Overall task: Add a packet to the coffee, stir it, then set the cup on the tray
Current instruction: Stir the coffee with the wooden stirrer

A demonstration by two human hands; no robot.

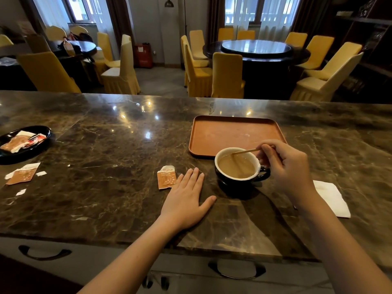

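Cup: dark outside, white inside, standing on the marble counter just in front of the tray's near edge, handle turned to the person's right. Contents: pale milky coffee, filling it fairly high.

Stick: thin, wooden, slanting over the far right rim, lower end sunk in the coffee. Right hand: closed on the stick's upper end, thumb and fingers pinching it, the other fingers curled just beside the cup handle.

Left hand: flat on the counter, palm down, fingers spread, holding nothing, near the cup but apart from it.

Packet: orange-brown, top torn off, lying just beside the left fingertips; apparently emptied.

Tray: brown, rectangular, low rim, nothing on it, directly behind the cup.

Napkin: white, folded, partly under the right forearm.

Dish: dark, at far left, holding more packets. A second torn packet and paper scraps lie in front of it.

Step in hand, by judgement: stirring. Handling notes: keep the circles small and slow, since the level is high and the cup is not braced; bring the left hand to the cup wall to steady it. Sweep the bottom so no powder settles. Let the stick drip over the cup before laying it on the napkin. Afterwards, lift by the handle, level, over the tray's low rim.
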